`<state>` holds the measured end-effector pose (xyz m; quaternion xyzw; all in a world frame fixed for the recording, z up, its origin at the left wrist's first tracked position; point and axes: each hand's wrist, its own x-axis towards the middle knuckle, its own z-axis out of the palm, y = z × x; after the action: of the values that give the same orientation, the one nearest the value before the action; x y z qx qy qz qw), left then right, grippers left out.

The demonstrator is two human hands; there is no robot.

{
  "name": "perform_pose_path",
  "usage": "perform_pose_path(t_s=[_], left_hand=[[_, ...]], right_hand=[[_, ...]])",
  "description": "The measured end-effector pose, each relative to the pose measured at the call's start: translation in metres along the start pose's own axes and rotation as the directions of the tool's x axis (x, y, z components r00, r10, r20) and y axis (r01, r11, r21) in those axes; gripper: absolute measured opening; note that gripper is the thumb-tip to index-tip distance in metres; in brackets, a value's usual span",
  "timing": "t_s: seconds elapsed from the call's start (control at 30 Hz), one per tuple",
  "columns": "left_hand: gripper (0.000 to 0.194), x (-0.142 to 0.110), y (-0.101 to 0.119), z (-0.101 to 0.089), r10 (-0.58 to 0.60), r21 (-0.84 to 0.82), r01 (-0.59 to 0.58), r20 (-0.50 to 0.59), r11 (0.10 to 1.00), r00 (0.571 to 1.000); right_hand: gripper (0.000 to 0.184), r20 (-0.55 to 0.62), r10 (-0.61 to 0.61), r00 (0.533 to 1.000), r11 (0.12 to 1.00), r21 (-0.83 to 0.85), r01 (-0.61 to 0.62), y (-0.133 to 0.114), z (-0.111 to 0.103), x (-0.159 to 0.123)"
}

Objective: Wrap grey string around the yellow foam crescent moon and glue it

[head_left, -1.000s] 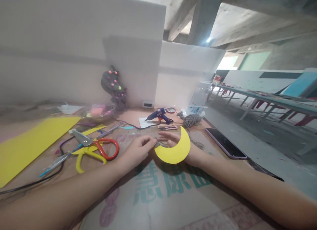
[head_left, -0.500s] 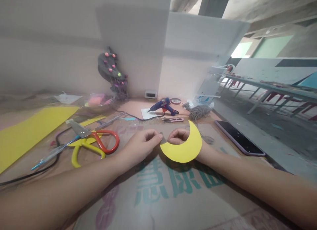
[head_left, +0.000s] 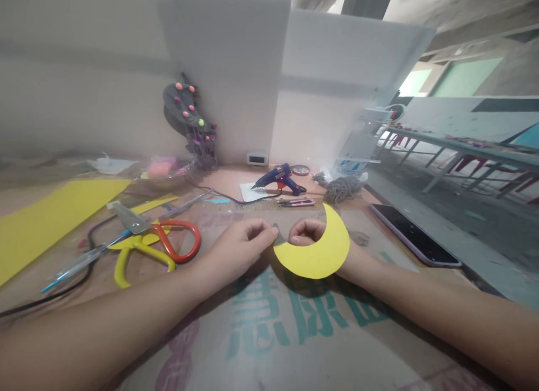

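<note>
A yellow crescent moon cut-out (head_left: 322, 256) is held up over the cardboard (head_left: 261, 346). My left hand (head_left: 252, 237) pinches its left tip, which is wrapped in grey yarn (head_left: 278, 235). Curled behind the inner curve is my right hand (head_left: 306, 232), its fingers closed on the grey yarn; the strand itself hardly shows there, and the cut-out partly covers the hand. Loose yarn lies beyond my right wrist, near a grey yarn ball (head_left: 343, 188).
Red-and-yellow scissors (head_left: 155, 237) and a yellow sheet (head_left: 54, 222) lie left. A blue glue gun (head_left: 278, 179) rests on a white pad (head_left: 251, 193) behind thread snips (head_left: 297, 202). A phone (head_left: 415, 234) lies right. A grey decorated crescent (head_left: 181, 107) stands against the wall.
My right hand has moved slightly right, away from the wrapped tip. The crescent has shifted a little right, and more of the grey wrapping shows. My left hand keeps its pinch.
</note>
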<state>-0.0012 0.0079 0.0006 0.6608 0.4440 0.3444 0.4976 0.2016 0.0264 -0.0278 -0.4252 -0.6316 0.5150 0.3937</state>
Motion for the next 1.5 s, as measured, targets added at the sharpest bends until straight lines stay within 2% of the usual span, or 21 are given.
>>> perform_pose_path(t_s=[0.13, 0.4, 0.63, 0.77, 1.07, 1.2, 1.3, 1.37, 1.5], left_hand=[[0.033, 0.001, -0.002, 0.000, 0.001, -0.059, 0.002, 0.041, 0.998, 0.999], [0.033, 0.002, -0.004, 0.000, 0.012, -0.078, -0.007, 0.065, 0.997, 0.998], [0.033, 0.000, -0.001, -0.001, 0.054, 0.006, -0.054, 0.030, 0.998, 0.998], [0.034, 0.000, -0.001, 0.000, 0.003, -0.035, -0.001, 0.051, 0.999, 0.999], [0.036, 0.001, -0.002, 0.000, 0.000, -0.067, 0.003, 0.057, 0.998, 0.998], [0.036, 0.001, -0.001, 0.000, 0.014, -0.047, -0.014, -0.006, 0.999, 1.000], [0.035, 0.003, -0.002, -0.001, 0.048, -0.032, -0.052, -0.100, 0.998, 0.994], [0.035, 0.005, -0.004, -0.003, 0.058, -0.051, -0.068, -0.177, 0.996, 0.982], [0.034, 0.008, -0.007, -0.006, 0.075, -0.073, -0.098, -0.270, 0.992, 0.960]], right_hand=[[0.032, -0.030, 0.002, 1.000, 1.000, -0.004, -0.002, -0.002, 0.002, -0.001], [0.034, -0.069, -0.007, 0.998, 0.998, -0.056, 0.003, -0.008, 0.006, -0.001], [0.035, -0.107, 0.002, 0.994, 0.997, -0.082, -0.011, -0.016, 0.008, 0.000], [0.037, -0.104, 0.010, 0.994, 0.996, -0.091, -0.020, -0.020, 0.008, -0.001], [0.034, -0.109, -0.019, 0.994, 0.994, -0.105, 0.008, -0.007, 0.005, 0.004], [0.029, -0.127, -0.027, 0.992, 0.995, -0.104, 0.013, -0.003, 0.000, 0.003], [0.026, -0.124, -0.081, 0.989, 0.990, -0.129, 0.064, -0.011, -0.001, -0.003], [0.032, -0.112, -0.096, 0.989, 0.986, -0.145, 0.079, -0.020, 0.001, -0.008], [0.040, -0.002, -0.142, 0.990, 0.984, -0.112, 0.141, -0.035, 0.007, -0.017]])
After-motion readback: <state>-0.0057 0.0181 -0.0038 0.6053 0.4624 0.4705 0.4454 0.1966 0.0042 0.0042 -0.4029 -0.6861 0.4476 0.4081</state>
